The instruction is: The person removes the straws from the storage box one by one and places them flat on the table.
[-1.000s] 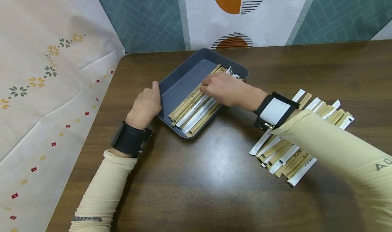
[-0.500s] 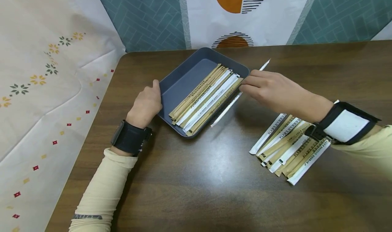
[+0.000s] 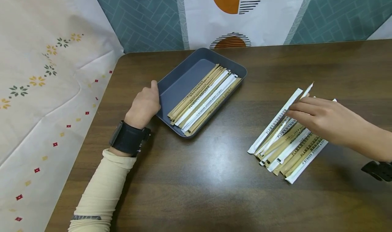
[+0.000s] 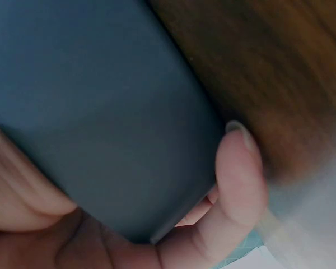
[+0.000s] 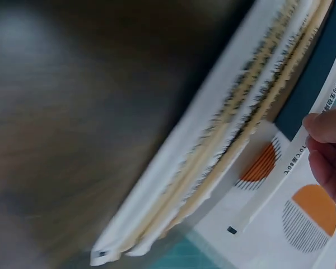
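My left hand (image 3: 143, 106) grips the near left side of a dark grey-blue tray (image 3: 180, 72); in the left wrist view its thumb and fingers wrap the tray's wall (image 4: 129, 123). Inside the tray, brown and white paper-wrapped straws (image 3: 203, 101) lie side by side along the right half. Over at the right, my right hand (image 3: 324, 123) pinches one white wrapped straw (image 3: 307, 90) above a pile of wrapped straws (image 3: 291, 150). The right wrist view has the fingers (image 5: 327, 126) on that white straw (image 5: 280, 168), with the pile's straws (image 5: 213, 134) alongside.
Both sit on a brown wooden table (image 3: 220, 184). A white cloth with small flowers (image 3: 55, 99) hangs at the left edge. Patterned teal and white fabric (image 3: 147, 17) stands behind the back edge.
My right hand has moved right from the tray to the loose pile, carrying the white straw it held beside the tray half a second ago. The left hand and tray stay in place.
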The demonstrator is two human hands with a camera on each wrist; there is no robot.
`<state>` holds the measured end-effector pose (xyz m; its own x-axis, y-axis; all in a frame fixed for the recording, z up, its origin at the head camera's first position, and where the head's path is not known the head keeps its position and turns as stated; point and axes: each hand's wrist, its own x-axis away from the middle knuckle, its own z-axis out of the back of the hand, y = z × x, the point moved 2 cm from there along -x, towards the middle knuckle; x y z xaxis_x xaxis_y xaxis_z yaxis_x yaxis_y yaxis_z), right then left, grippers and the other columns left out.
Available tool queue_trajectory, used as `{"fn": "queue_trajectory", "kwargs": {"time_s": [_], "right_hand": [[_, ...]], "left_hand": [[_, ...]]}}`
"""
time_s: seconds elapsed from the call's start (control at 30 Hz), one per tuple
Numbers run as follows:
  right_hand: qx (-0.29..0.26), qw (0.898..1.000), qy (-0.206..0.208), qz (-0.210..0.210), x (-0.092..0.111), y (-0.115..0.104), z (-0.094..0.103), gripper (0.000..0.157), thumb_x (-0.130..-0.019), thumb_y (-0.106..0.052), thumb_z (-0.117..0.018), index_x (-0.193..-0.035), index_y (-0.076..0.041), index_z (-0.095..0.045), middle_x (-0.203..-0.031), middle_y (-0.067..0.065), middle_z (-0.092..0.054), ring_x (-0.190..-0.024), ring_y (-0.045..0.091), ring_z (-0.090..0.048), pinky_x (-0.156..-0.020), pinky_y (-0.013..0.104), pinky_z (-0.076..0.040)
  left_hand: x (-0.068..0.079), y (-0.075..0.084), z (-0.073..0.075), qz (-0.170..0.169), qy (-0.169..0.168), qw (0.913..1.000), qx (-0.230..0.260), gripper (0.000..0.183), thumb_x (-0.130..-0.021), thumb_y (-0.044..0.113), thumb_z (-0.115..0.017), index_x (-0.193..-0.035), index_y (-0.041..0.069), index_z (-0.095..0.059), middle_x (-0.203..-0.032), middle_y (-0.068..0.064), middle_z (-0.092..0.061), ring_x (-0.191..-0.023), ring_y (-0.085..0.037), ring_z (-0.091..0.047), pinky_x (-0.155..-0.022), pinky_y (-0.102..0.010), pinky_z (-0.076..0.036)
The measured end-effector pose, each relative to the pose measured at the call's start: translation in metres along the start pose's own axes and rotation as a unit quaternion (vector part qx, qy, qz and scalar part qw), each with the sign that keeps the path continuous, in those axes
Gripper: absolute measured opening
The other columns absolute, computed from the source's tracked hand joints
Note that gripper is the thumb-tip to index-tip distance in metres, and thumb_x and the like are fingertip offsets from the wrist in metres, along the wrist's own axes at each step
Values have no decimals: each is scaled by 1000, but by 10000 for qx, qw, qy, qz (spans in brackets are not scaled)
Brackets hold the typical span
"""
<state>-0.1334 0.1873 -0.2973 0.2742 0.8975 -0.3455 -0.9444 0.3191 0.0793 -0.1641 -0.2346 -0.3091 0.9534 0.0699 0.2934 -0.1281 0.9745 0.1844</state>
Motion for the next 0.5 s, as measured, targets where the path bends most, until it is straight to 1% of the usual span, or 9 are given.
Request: {"fn": "queue_trajectory", "kwargs": {"time_s": [0.03, 0.07, 0.1, 0.13, 0.33, 0.5], "right_hand": [[22, 10000, -13, -9, 5, -1, 0, 26, -100, 1, -41, -101, 6, -66, -93, 15, -67, -83, 31, -61, -66, 47, -52], [55, 10000, -48, -26, 10, -2, 1, 40, -106, -8, -28, -100, 6, -66, -93, 15, -67, -83, 31, -61, -66, 48, -52], [96, 9999, -74, -53, 14, -3, 1, 53, -107, -17, -19, -100, 5, -66, -92, 15, -67, -82, 30, -61, -65, 48, -52], [132, 9999, -76, -69, 18, -4, 0, 67, -106, -26, -8, -99, 5, -66, -92, 14, -67, -82, 30, -61, -64, 47, -52], [206, 9997, 96, -96, 33, -11, -9, 64, -107, -22, -10, -96, 5, -67, -91, 13, -67, -82, 29, -62, -67, 45, -49], [187, 9996, 23, -225, 37, -13, -12, 66, -106, -23, -8, -98, 4, -68, -93, 15, -68, -82, 30, -63, -67, 47, -50]], "left_hand": [[0, 0, 0, 5, 3, 10000, 11, 50, -92, -2, -52, -135, -8, -26, -101, -31, -57, -80, -36, -63, -63, -41, -51], [0, 0, 0, 4, 0, 10000, 17, 50, -92, -2, -52, -135, -8, -26, -101, -31, -57, -80, -36, -63, -63, -41, -51], [0, -1, 0, -4, 1, 10000, 15, 50, -92, -2, -52, -135, -8, -26, -101, -32, -57, -80, -36, -63, -63, -41, -51], [0, -1, 0, -9, 2, 10000, 9, 50, -92, -2, -52, -135, -8, -26, -101, -32, -57, -80, -36, -63, -63, -41, -51], [0, -1, 1, 12, 6, 10000, -8, 51, -92, -2, -53, -135, -8, -26, -102, -32, -57, -80, -36, -63, -64, -42, -52], [0, 0, 1, -16, 0, 10000, 10, 51, -92, -2, -53, -136, -8, -26, -103, -32, -57, -80, -36, -63, -63, -41, -52]]}}
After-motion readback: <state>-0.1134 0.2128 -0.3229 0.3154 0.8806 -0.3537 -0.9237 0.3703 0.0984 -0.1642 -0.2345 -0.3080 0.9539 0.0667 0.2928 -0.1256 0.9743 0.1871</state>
